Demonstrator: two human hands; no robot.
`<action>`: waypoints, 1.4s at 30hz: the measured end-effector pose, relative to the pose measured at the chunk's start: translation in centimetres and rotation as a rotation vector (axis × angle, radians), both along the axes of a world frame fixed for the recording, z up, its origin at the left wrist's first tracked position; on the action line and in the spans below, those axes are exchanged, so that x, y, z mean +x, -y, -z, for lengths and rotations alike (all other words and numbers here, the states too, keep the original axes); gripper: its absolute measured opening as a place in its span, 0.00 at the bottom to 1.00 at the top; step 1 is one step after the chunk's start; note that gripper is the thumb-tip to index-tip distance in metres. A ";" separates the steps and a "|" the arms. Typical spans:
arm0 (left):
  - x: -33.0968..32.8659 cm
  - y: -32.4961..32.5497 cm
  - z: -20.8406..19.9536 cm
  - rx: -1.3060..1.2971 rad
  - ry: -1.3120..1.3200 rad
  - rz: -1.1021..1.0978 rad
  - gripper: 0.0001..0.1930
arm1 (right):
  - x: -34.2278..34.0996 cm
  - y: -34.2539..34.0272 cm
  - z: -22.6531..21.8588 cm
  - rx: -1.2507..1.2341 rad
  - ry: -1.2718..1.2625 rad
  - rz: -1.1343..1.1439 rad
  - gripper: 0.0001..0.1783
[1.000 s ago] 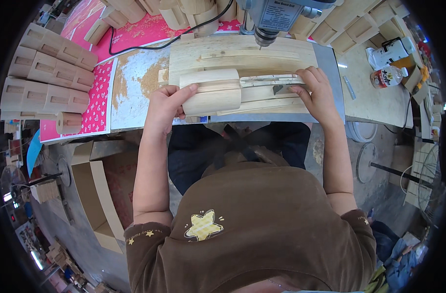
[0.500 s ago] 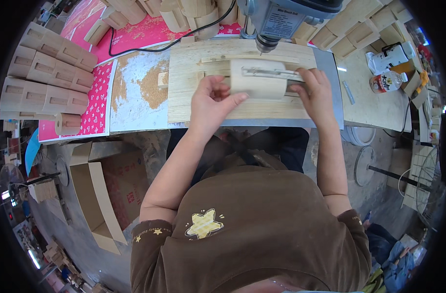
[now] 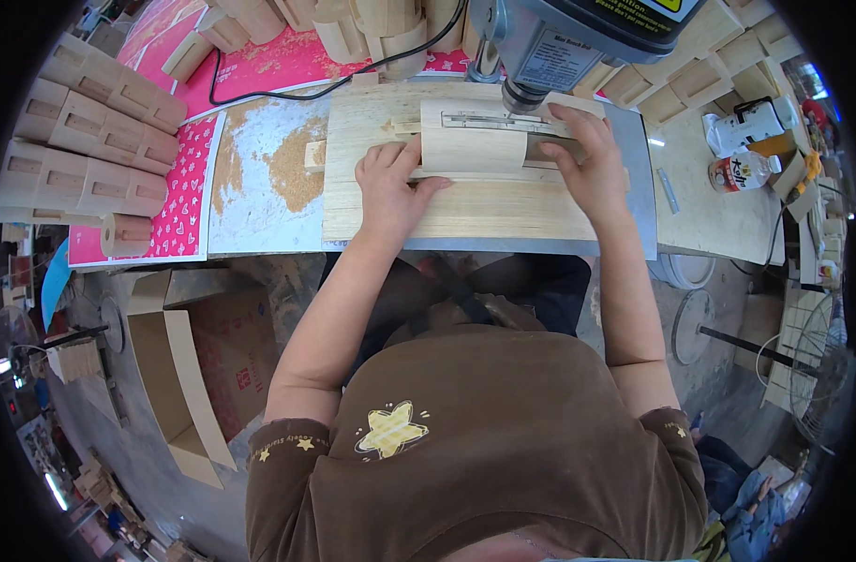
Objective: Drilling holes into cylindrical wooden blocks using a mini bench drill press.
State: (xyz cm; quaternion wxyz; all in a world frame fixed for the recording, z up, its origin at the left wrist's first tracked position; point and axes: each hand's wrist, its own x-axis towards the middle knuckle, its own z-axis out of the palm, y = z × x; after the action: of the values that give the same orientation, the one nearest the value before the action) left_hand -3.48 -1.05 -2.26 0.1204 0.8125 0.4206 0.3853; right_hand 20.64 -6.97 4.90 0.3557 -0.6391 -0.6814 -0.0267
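A pale wooden cylinder (image 3: 473, 148) lies sideways on a wooden board (image 3: 372, 220). A narrow slotted strip (image 3: 493, 122) with dark lines runs along its top. My left hand (image 3: 392, 183) is closed round the cylinder's left end, its thumb along the front lower edge. At the other end my right hand (image 3: 589, 157) grips with its thumb in front and fingers behind. Its palm hides part of that end. Just above the strip hangs the chuck (image 3: 523, 96) of a grey bench drill (image 3: 578, 42); whether they touch I cannot tell.
Stacked slotted wooden blocks (image 3: 95, 131) stand at left, with more blocks (image 3: 699, 75) at back right. A black cable (image 3: 353, 72) crosses the back. Sawdust (image 3: 292, 173) and a small wood piece (image 3: 313, 155) lie left of the board. A bottle (image 3: 742, 172) and marker (image 3: 669, 190) are at right.
The cylinder has gone from raised and tilted in my hands to lying on the board under the chuck, farther back. My left hand has closed in on its left end.
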 end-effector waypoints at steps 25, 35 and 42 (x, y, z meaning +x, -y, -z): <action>0.0 0.1 -0.2 -0.083 -0.045 0.010 0.30 | -2.1 4.1 -7.0 0.338 -0.239 0.098 0.07; 0.0 0.1 -0.1 -0.080 -0.052 -0.001 0.30 | -0.8 2.2 -3.4 0.444 -0.014 -0.030 0.04; 1.9 0.8 -0.5 -0.009 -0.091 -0.018 0.29 | -0.7 -2.4 -16.6 0.450 -0.224 0.194 0.16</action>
State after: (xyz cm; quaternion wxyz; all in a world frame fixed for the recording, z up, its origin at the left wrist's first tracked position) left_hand -1.55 -1.86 -1.75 0.1011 0.8248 0.4348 0.3471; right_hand 19.95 -4.57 21.47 0.5580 -0.6051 -0.5502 -0.1406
